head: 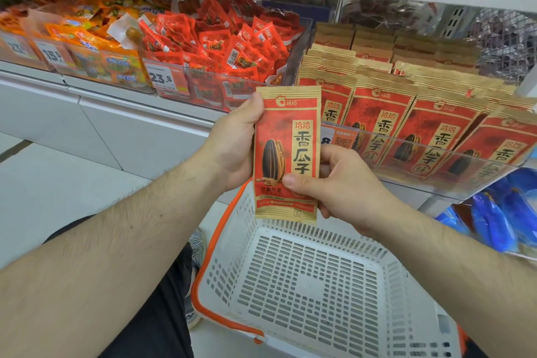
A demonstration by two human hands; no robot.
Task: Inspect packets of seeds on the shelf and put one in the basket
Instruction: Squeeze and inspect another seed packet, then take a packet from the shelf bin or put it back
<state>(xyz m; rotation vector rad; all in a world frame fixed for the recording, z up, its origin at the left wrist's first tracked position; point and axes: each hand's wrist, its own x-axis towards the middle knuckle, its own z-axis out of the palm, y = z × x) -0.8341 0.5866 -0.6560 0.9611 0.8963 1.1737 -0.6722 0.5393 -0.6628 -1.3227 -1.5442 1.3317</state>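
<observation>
Pinching a sunflower seed packet (286,154) upright between my left hand (235,142) and right hand (334,186), I'm inspecting it above the empty white basket (386,311). Next, I'd judge: lower and release it inside.

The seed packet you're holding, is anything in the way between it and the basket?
Nothing visible is. The seed packet, held by the left hand and right hand, hangs right above the white basket. The basket's open top lies below it, with nothing inside that shows.
</observation>
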